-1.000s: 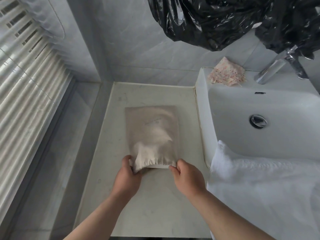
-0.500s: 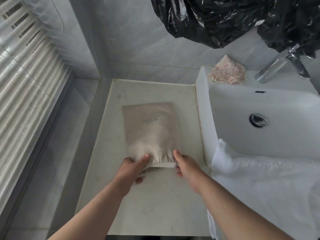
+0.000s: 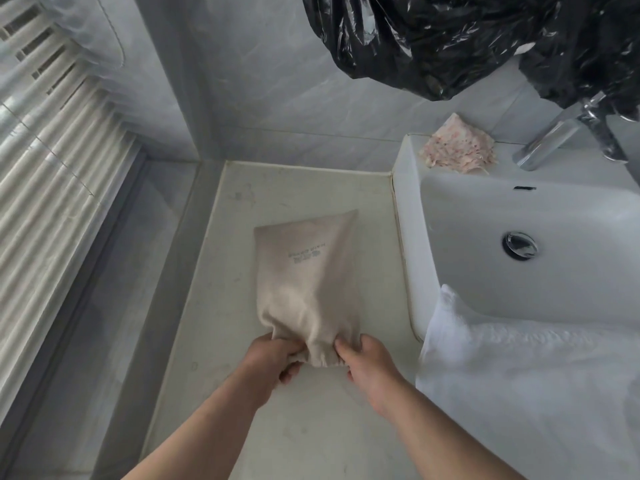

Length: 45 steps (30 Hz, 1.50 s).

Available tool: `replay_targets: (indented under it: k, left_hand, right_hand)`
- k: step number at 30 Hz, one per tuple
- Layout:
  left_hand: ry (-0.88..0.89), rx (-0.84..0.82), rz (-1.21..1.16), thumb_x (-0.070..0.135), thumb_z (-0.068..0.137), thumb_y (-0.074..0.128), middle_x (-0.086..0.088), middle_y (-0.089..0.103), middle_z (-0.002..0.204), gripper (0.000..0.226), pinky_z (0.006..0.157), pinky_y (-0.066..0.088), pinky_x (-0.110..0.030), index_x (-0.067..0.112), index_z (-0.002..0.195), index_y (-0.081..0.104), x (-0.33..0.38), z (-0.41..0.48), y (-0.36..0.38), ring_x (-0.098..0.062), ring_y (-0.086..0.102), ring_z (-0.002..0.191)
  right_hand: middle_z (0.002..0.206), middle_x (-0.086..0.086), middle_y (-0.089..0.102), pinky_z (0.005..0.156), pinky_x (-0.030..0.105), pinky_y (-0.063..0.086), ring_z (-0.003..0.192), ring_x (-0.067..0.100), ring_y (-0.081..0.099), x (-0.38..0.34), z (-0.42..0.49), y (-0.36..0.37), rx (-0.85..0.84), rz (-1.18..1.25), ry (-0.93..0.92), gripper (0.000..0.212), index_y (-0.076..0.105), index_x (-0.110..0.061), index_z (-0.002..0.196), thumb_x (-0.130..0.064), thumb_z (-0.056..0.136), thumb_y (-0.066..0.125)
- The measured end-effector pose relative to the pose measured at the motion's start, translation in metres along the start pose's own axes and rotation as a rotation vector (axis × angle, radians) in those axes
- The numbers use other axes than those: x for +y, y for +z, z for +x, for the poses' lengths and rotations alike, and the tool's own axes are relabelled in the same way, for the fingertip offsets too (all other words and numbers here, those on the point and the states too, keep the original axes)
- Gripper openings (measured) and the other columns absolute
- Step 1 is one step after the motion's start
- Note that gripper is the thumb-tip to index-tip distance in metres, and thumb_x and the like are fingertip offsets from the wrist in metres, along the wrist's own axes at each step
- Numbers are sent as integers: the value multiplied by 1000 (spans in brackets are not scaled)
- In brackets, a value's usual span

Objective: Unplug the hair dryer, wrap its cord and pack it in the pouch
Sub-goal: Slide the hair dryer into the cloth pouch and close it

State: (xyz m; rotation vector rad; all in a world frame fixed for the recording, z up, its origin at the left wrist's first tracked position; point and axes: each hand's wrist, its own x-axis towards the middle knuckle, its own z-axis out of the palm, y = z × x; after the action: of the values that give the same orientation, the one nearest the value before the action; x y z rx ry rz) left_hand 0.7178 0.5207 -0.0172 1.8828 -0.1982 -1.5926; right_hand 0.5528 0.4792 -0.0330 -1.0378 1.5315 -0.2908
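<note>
A beige cloth pouch (image 3: 308, 271) with small printed text lies on the pale counter (image 3: 214, 306), its gathered drawstring mouth toward me. It bulges as if filled; the hair dryer and its cord are hidden from view. My left hand (image 3: 273, 362) pinches the left side of the pouch mouth. My right hand (image 3: 370, 362) pinches the right side. The mouth between them is bunched narrow.
A white sink (image 3: 519, 244) with a chrome faucet (image 3: 550, 140) stands to the right. A white towel (image 3: 540, 382) drapes over its front rim. A pink speckled cloth (image 3: 457, 147) sits on the sink's back corner. Black plastic bags (image 3: 450, 39) hang above. Window blinds (image 3: 45, 174) are at left.
Both hands have closed in on the pouch mouth and drawn it narrower. The pouch has shifted slightly and looks fuller and more bunched at the near end.
</note>
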Motion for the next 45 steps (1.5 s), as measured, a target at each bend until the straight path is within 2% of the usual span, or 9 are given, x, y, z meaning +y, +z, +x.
replay_targets:
  k: [4,9,14,17,21,30,34,40,45]
  left_hand:
    - [51,21,110,9,86,65,-8,52,51,13,38,28,-19,5,77,57,0,4,-16,-16,41,39]
    - [47,-120,192,26,76,69,-5,54,52,22,42,31,-20,10,81,55,1,-1,-23,-15,45,42]
    - [50,-100,91,24,73,74,-10,70,75,33,52,50,-28,1,94,64,5,2,-29,-21,64,59]
    - [164,54,40,29,79,79,-11,77,84,31,54,53,-26,3,95,72,12,4,-34,-22,72,68]
    - [242,106,-22,33,84,76,-12,78,84,31,68,59,-35,3,89,74,21,11,-39,-28,75,78]
    - [181,16,-72,19,93,66,-12,77,91,17,64,58,-30,3,100,67,21,15,-32,-24,75,79]
    - [220,27,57,17,94,64,-6,75,91,13,66,54,-24,8,101,68,20,19,-28,-18,70,79]
    - [228,58,227,20,91,67,-8,75,89,13,74,52,-29,8,96,70,34,27,-30,-23,69,80]
    - [107,31,-30,22,83,77,-20,76,87,31,67,56,-35,-5,97,70,48,29,-40,-32,71,73]
  right_hand:
    - [90,0,72,67,26,49,80,11,64,-6,-3,-10,-192,151,51,18,67,-14,96,-20,82,75]
    - [46,-3,54,51,30,41,44,18,50,-8,5,-4,201,-101,-5,41,61,-11,57,-46,68,78]
    - [46,-5,51,54,30,42,50,21,52,-18,2,-3,102,-286,44,47,53,-14,54,-56,61,71]
    - [85,0,68,73,32,54,86,25,66,-24,-2,-9,199,-455,-48,53,62,-18,88,-58,55,67]
    - [133,-3,55,91,24,43,123,21,54,-40,-10,-8,49,-388,-117,105,28,-19,145,-55,59,76]
    - [90,-9,73,54,11,46,73,0,68,-34,-2,12,38,-31,-144,40,60,-23,103,-29,70,82]
    - [72,-6,71,51,18,44,62,3,65,-35,4,13,135,-170,-229,19,64,-22,84,-33,74,75]
    - [57,-2,66,45,25,40,58,17,64,-50,12,13,217,-292,-108,42,64,-15,62,-56,69,69]
    - [68,-6,71,46,18,45,56,6,66,-56,16,6,93,-267,-65,38,69,-15,80,-52,70,75]
